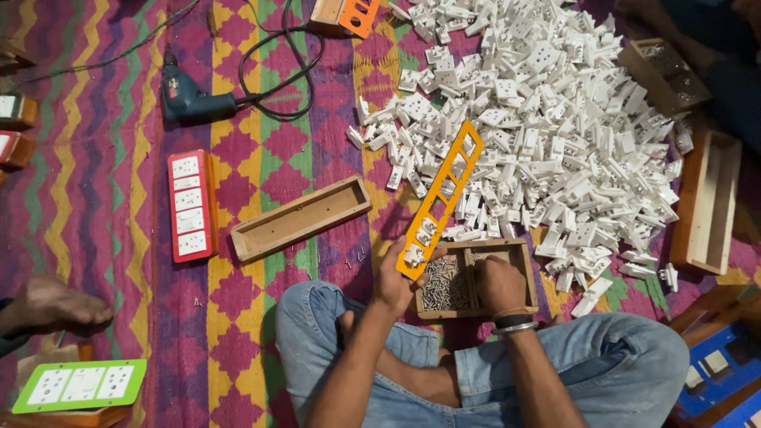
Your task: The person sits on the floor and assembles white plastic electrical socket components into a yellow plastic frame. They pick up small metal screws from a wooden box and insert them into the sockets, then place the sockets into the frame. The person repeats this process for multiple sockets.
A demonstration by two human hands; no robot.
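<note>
Hands meet over a small wooden tray of screws (444, 311) set between the knees of a person sitting cross-legged in blue jeans on a zigzag-patterned rug (119, 182). The left hand (394, 277) is closed around the lower end of a long orange slotted plate (441, 198), which slants up toward one o'clock and carries white socket pieces in its lowest openings. The right hand (499, 283), wearing bangles at the wrist, rests curled over the right compartment of the tray; whether it pinches anything I cannot tell. At twelve to two o'clock from the hands spreads a large heap of white socket modules (547, 127). At ten o'clock lies an empty long wooden box (301, 219), and farther toward nine o'clock a red plate fitted with white sockets (190, 204). A blue electric drill (190, 99) with a black cord lies at eleven o'clock. A green plate with white sockets (79, 386) sits at eight o'clock, near another person's bare foot (51, 303). Another wooden box (709, 202) stands at three o'clock.
</note>
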